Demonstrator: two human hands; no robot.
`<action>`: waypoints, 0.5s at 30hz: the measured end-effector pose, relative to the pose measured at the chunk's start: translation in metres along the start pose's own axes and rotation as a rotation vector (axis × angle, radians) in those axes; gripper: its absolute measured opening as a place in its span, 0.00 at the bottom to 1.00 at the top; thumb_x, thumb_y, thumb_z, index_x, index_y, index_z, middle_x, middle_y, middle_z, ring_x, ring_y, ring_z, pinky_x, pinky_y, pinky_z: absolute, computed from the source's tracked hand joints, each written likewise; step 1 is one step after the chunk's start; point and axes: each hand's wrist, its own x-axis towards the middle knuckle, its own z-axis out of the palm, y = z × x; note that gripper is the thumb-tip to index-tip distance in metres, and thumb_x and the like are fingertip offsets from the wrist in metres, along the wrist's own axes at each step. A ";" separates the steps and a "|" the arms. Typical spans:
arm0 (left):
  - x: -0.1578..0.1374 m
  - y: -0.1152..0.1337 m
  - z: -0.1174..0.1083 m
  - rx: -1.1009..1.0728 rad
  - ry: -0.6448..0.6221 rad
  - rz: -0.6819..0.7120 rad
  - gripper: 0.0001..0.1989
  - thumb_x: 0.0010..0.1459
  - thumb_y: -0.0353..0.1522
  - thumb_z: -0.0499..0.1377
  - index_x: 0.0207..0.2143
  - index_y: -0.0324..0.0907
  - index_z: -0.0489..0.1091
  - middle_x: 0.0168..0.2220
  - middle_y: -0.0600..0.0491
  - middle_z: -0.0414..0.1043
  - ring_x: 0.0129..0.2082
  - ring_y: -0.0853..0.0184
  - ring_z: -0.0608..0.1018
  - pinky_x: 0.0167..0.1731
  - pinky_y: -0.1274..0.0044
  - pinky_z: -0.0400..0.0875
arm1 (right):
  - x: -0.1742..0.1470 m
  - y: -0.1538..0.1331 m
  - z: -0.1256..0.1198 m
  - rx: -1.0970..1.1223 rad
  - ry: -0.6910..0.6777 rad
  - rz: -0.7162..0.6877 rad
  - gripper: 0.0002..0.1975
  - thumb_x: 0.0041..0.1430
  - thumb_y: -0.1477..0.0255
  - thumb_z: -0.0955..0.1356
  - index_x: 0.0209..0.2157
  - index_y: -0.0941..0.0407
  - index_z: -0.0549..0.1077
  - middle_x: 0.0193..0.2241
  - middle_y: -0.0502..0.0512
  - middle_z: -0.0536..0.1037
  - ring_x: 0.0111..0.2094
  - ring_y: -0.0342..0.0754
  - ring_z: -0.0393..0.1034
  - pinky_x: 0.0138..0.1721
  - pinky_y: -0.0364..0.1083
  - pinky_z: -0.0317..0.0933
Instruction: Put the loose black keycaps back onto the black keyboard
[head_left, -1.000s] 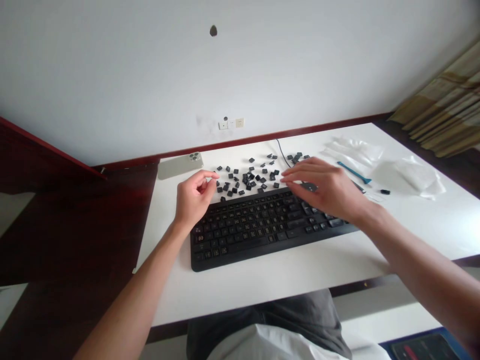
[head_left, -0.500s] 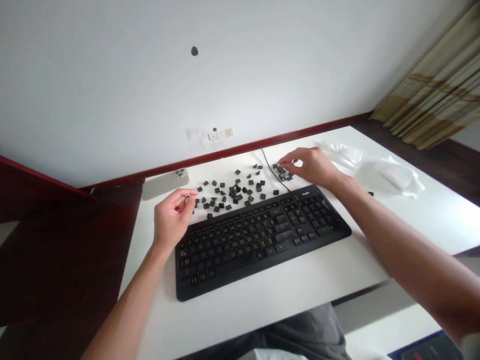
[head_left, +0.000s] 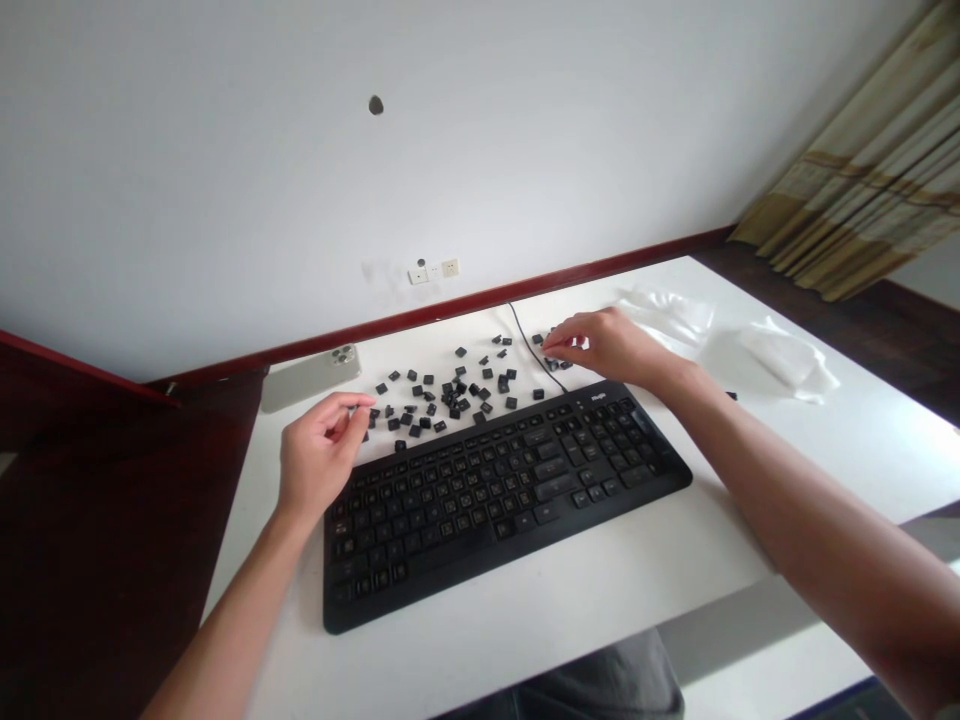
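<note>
We observe two bare hands held well apart, both forearms reaching forward over the counter (head_left: 540, 590) from its near edge. The left hand (head_left: 319, 455) is raised at the left end of the keyboard (head_left: 506, 505), palm turned inward, thumb and index fingertip drawn close to each other; we cannot tell whether they meet or grip anything. The right hand (head_left: 611, 345) reaches past the keyboard's far edge, wrist bent, fingers pointing left and down at a small group of keycaps (head_left: 555, 364). Its fingertips hide their own gap, so we cannot tell whether a cap is pinched.

The keyboard lies below and between the hands. Beyond it, between the two sets of fingertips, we find the loose keycaps (head_left: 454, 398) scattered. The cable (head_left: 527, 346) runs just left of the right fingertips. A phone (head_left: 313, 378) lies beyond the left hand; a plastic bag (head_left: 667, 315) lies beyond the right.

Compared with one second ago, the right hand has changed position: it then covered the keyboard's right part — now it is over the small group, and that part of the keyboard is exposed. The left hand stays near the keyboard's left end.

Light lettering — a logo (head_left: 598, 397) — is printed nearest the right wrist; we cannot read it reliably. Key legends are too small to read.
</note>
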 end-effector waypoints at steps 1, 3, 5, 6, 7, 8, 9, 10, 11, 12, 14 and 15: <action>0.000 0.000 0.000 0.002 0.000 -0.001 0.09 0.64 0.37 0.63 0.41 0.43 0.81 0.19 0.60 0.60 0.21 0.70 0.60 0.25 0.78 0.54 | 0.000 0.000 0.000 0.005 -0.009 0.009 0.11 0.69 0.64 0.70 0.39 0.51 0.86 0.39 0.53 0.88 0.36 0.50 0.80 0.39 0.49 0.70; 0.000 0.000 0.000 0.004 0.002 0.001 0.09 0.64 0.37 0.63 0.41 0.43 0.81 0.19 0.59 0.60 0.21 0.70 0.60 0.25 0.78 0.54 | 0.000 -0.002 0.000 0.015 -0.033 0.019 0.11 0.69 0.63 0.70 0.39 0.51 0.86 0.39 0.53 0.88 0.35 0.50 0.80 0.39 0.48 0.69; 0.001 0.000 0.000 0.001 0.005 0.006 0.09 0.64 0.37 0.63 0.41 0.43 0.81 0.19 0.59 0.60 0.22 0.71 0.59 0.26 0.78 0.54 | -0.001 -0.004 0.000 0.029 -0.074 0.014 0.11 0.68 0.62 0.71 0.40 0.51 0.86 0.39 0.52 0.88 0.36 0.50 0.80 0.39 0.48 0.69; 0.001 0.000 0.000 -0.001 0.007 0.009 0.09 0.64 0.37 0.63 0.41 0.43 0.81 0.19 0.60 0.60 0.22 0.71 0.59 0.26 0.78 0.54 | 0.000 -0.005 0.000 0.039 -0.102 0.006 0.11 0.68 0.62 0.71 0.41 0.51 0.86 0.39 0.52 0.88 0.36 0.50 0.80 0.39 0.48 0.69; 0.001 0.001 0.000 -0.004 0.007 0.011 0.09 0.64 0.37 0.63 0.41 0.42 0.81 0.19 0.60 0.59 0.22 0.71 0.59 0.26 0.78 0.54 | 0.000 -0.006 0.001 0.050 -0.137 -0.003 0.11 0.67 0.61 0.72 0.41 0.51 0.86 0.39 0.52 0.88 0.37 0.50 0.80 0.40 0.48 0.69; 0.001 0.001 0.000 -0.004 0.008 0.011 0.09 0.64 0.37 0.63 0.41 0.42 0.81 0.19 0.60 0.59 0.22 0.71 0.59 0.25 0.78 0.54 | 0.000 -0.007 0.002 0.061 -0.172 -0.012 0.11 0.66 0.61 0.72 0.41 0.51 0.86 0.40 0.52 0.88 0.39 0.51 0.81 0.41 0.48 0.69; 0.002 0.001 0.000 -0.003 0.011 0.011 0.10 0.64 0.37 0.63 0.41 0.42 0.81 0.19 0.60 0.59 0.21 0.71 0.59 0.25 0.78 0.54 | 0.000 -0.007 0.002 0.071 -0.206 -0.018 0.11 0.65 0.61 0.73 0.41 0.51 0.86 0.40 0.52 0.88 0.40 0.51 0.81 0.42 0.48 0.69; 0.002 0.001 0.000 -0.001 0.014 0.012 0.10 0.64 0.37 0.63 0.41 0.42 0.81 0.19 0.60 0.59 0.21 0.71 0.59 0.25 0.78 0.53 | 0.000 -0.007 0.004 0.079 -0.238 -0.021 0.11 0.64 0.60 0.73 0.41 0.50 0.86 0.41 0.52 0.88 0.41 0.52 0.81 0.43 0.49 0.70; 0.002 0.001 0.000 0.003 0.018 0.013 0.10 0.64 0.37 0.63 0.40 0.42 0.81 0.19 0.60 0.59 0.21 0.72 0.59 0.25 0.78 0.53 | 0.001 -0.008 0.005 0.086 -0.266 -0.023 0.11 0.63 0.60 0.74 0.42 0.50 0.86 0.41 0.52 0.88 0.42 0.53 0.81 0.44 0.49 0.70; 0.002 0.001 0.000 0.005 0.023 0.014 0.10 0.64 0.37 0.63 0.40 0.42 0.81 0.19 0.60 0.59 0.21 0.72 0.59 0.25 0.78 0.53 | 0.001 -0.008 0.007 0.092 -0.290 -0.026 0.11 0.63 0.61 0.74 0.42 0.50 0.86 0.42 0.52 0.88 0.42 0.53 0.81 0.44 0.49 0.70; 0.003 0.001 0.000 0.006 0.027 0.011 0.10 0.64 0.37 0.63 0.40 0.42 0.81 0.19 0.60 0.58 0.21 0.72 0.58 0.25 0.78 0.53 | 0.002 -0.010 0.010 0.104 -0.327 -0.048 0.10 0.63 0.62 0.74 0.42 0.50 0.86 0.43 0.52 0.88 0.43 0.54 0.81 0.46 0.50 0.69; 0.003 0.000 0.000 0.005 0.028 0.010 0.10 0.64 0.37 0.63 0.40 0.42 0.81 0.19 0.61 0.58 0.21 0.72 0.58 0.25 0.78 0.53 | 0.002 -0.011 0.012 0.110 -0.340 -0.065 0.10 0.64 0.63 0.73 0.42 0.50 0.86 0.43 0.53 0.88 0.44 0.53 0.81 0.47 0.50 0.69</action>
